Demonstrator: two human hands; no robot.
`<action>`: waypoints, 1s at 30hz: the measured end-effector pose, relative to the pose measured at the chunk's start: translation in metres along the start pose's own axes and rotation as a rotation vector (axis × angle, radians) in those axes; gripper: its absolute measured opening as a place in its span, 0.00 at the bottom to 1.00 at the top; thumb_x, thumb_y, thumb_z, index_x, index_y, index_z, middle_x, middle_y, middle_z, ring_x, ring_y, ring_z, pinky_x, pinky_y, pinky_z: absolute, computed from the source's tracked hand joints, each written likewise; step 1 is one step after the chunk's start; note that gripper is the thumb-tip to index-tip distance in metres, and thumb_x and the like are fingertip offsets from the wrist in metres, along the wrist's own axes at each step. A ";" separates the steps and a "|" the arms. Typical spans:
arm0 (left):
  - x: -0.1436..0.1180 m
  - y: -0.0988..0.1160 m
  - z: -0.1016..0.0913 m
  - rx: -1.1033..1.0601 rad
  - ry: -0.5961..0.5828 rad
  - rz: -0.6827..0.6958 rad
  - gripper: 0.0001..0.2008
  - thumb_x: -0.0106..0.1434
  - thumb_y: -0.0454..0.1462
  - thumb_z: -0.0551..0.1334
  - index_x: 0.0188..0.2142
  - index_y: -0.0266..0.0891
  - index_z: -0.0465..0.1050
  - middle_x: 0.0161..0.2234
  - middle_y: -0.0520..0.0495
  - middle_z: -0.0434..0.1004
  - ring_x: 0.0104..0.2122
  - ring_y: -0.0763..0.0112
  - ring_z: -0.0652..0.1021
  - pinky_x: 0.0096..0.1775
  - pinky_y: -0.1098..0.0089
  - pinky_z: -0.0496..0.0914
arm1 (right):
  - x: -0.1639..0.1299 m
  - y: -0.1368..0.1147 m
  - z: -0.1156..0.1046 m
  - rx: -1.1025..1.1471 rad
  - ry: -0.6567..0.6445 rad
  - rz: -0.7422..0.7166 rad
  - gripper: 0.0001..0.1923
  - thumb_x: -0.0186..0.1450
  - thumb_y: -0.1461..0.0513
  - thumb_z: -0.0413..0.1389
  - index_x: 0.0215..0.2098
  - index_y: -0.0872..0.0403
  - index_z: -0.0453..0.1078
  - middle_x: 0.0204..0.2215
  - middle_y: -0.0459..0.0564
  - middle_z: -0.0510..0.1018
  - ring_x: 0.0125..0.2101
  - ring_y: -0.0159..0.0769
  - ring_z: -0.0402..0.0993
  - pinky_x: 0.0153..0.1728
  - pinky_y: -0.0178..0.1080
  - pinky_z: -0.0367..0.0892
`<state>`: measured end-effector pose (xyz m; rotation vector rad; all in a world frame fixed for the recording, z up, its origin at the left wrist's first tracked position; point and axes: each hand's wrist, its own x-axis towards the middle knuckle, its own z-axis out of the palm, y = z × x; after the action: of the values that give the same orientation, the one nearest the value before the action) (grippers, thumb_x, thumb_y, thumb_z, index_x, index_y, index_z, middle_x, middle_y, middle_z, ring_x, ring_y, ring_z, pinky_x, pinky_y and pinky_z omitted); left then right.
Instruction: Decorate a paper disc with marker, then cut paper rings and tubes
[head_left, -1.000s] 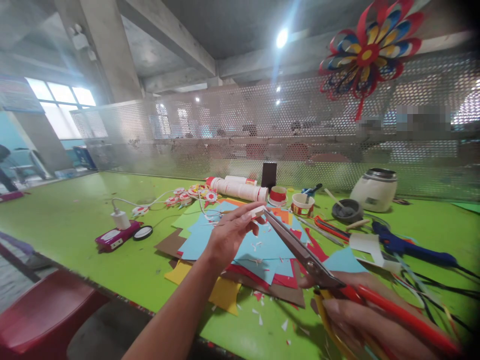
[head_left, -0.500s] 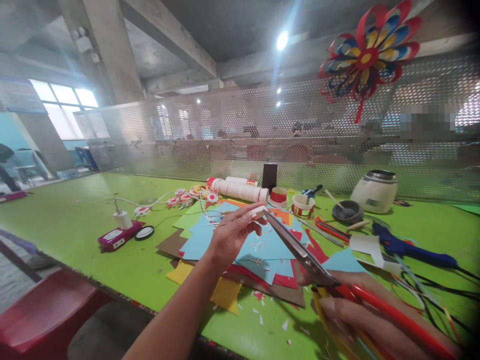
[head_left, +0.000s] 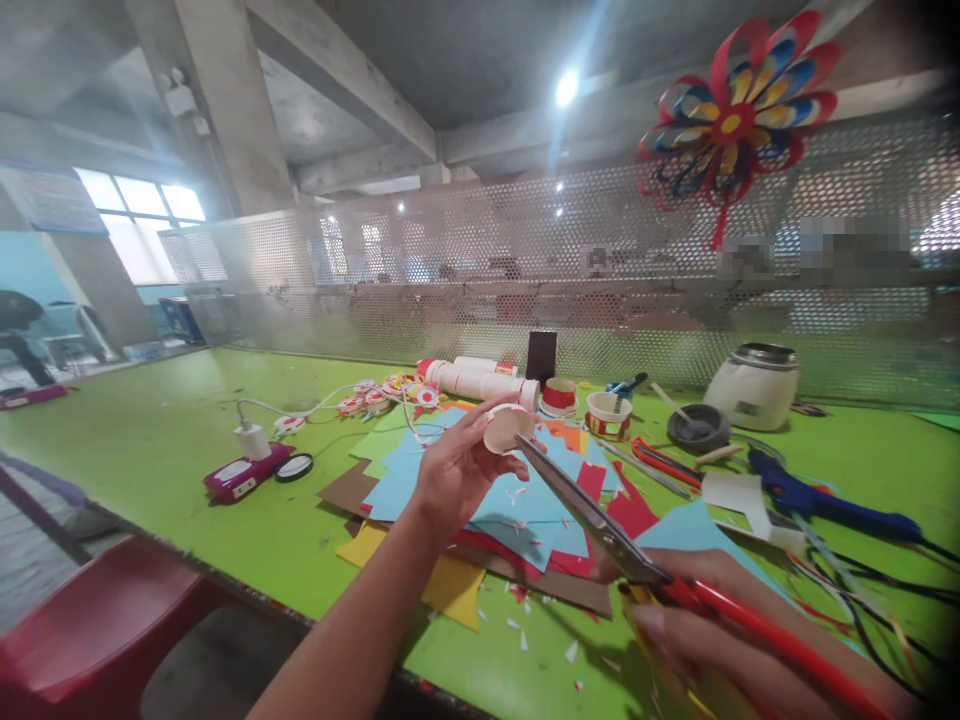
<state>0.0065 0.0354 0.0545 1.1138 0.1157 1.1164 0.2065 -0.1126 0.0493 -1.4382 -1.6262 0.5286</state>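
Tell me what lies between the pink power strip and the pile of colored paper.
In the head view, a small round black-rimmed object lies beside the pink power strip; otherwise bare green table up to the colored paper.

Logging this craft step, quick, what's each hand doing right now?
Left hand: closed, pinching a small paper piece.
Right hand: closed on the red-handled scissors.

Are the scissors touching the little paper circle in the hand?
Touching. The head view shows the scissors' blade tip meeting the lower edge of the paper circle, which the left hand pinches; no gap shows between them.
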 end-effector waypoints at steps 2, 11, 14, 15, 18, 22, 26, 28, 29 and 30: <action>0.001 -0.001 -0.001 -0.023 0.013 -0.020 0.18 0.63 0.38 0.55 0.51 0.36 0.69 0.45 0.37 0.75 0.38 0.60 0.77 0.29 0.67 0.71 | 0.002 0.006 -0.002 -0.008 -0.066 0.038 0.13 0.57 0.52 0.58 0.38 0.45 0.80 0.34 0.48 0.83 0.36 0.47 0.80 0.25 0.35 0.77; 0.001 -0.003 -0.001 -0.039 0.010 -0.075 0.16 0.64 0.39 0.56 0.48 0.35 0.71 0.42 0.39 0.76 0.37 0.60 0.79 0.31 0.67 0.71 | -0.006 0.041 -0.009 -0.026 -0.145 0.117 0.20 0.61 0.51 0.57 0.52 0.42 0.72 0.51 0.46 0.76 0.51 0.43 0.72 0.49 0.37 0.71; 0.001 -0.004 0.000 -0.067 0.002 -0.082 0.16 0.65 0.38 0.55 0.49 0.35 0.71 0.43 0.39 0.75 0.38 0.61 0.78 0.32 0.67 0.73 | -0.003 0.021 -0.006 -0.005 -0.162 0.123 0.20 0.59 0.49 0.59 0.48 0.43 0.75 0.47 0.47 0.78 0.48 0.44 0.75 0.43 0.35 0.74; 0.001 -0.004 0.000 -0.072 0.000 -0.088 0.16 0.65 0.38 0.54 0.50 0.35 0.71 0.43 0.39 0.76 0.38 0.61 0.78 0.32 0.67 0.73 | -0.001 0.013 -0.005 0.007 -0.142 0.121 0.19 0.58 0.49 0.59 0.45 0.45 0.76 0.44 0.48 0.80 0.46 0.44 0.76 0.42 0.35 0.75; 0.002 -0.005 -0.001 -0.077 0.015 -0.123 0.18 0.65 0.38 0.54 0.53 0.37 0.69 0.43 0.38 0.76 0.37 0.61 0.79 0.31 0.68 0.73 | 0.004 -0.003 -0.001 0.072 -0.190 0.127 0.18 0.59 0.47 0.55 0.34 0.49 0.79 0.33 0.50 0.82 0.33 0.43 0.79 0.29 0.37 0.77; 0.005 -0.005 -0.003 -0.111 0.063 -0.212 0.18 0.66 0.39 0.53 0.54 0.37 0.67 0.42 0.37 0.77 0.35 0.61 0.80 0.27 0.72 0.71 | 0.005 0.003 -0.001 0.094 -0.122 0.056 0.15 0.60 0.49 0.55 0.26 0.47 0.78 0.24 0.47 0.80 0.27 0.40 0.77 0.27 0.37 0.75; 0.009 -0.006 -0.006 -0.113 0.107 -0.306 0.17 0.68 0.39 0.50 0.52 0.35 0.68 0.39 0.35 0.78 0.32 0.64 0.80 0.25 0.75 0.70 | 0.005 0.011 -0.002 0.130 -0.195 0.095 0.15 0.62 0.51 0.53 0.28 0.49 0.77 0.21 0.46 0.78 0.24 0.37 0.74 0.23 0.35 0.72; 0.011 -0.007 -0.008 -0.077 0.139 -0.354 0.19 0.69 0.40 0.47 0.50 0.32 0.68 0.38 0.34 0.78 0.30 0.66 0.80 0.23 0.76 0.68 | 0.007 0.011 -0.001 0.154 -0.226 0.098 0.13 0.61 0.53 0.54 0.26 0.49 0.76 0.19 0.45 0.76 0.21 0.36 0.73 0.20 0.34 0.69; 0.012 -0.008 -0.009 -0.042 0.152 -0.375 0.20 0.70 0.40 0.45 0.49 0.31 0.68 0.38 0.34 0.77 0.30 0.68 0.79 0.23 0.77 0.68 | 0.008 0.010 0.000 0.162 -0.233 0.082 0.12 0.61 0.54 0.55 0.25 0.48 0.76 0.18 0.45 0.76 0.20 0.36 0.72 0.19 0.34 0.68; 0.013 -0.010 -0.011 0.019 0.156 -0.390 0.21 0.70 0.41 0.44 0.48 0.30 0.68 0.38 0.34 0.77 0.30 0.69 0.79 0.23 0.77 0.67 | 0.009 0.009 0.000 0.165 -0.232 0.056 0.10 0.60 0.55 0.56 0.25 0.47 0.76 0.18 0.45 0.76 0.20 0.37 0.72 0.18 0.34 0.68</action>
<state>0.0130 0.0524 0.0474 0.9681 0.4480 0.8500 0.2115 -0.1022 0.0452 -1.3411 -1.6812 0.8684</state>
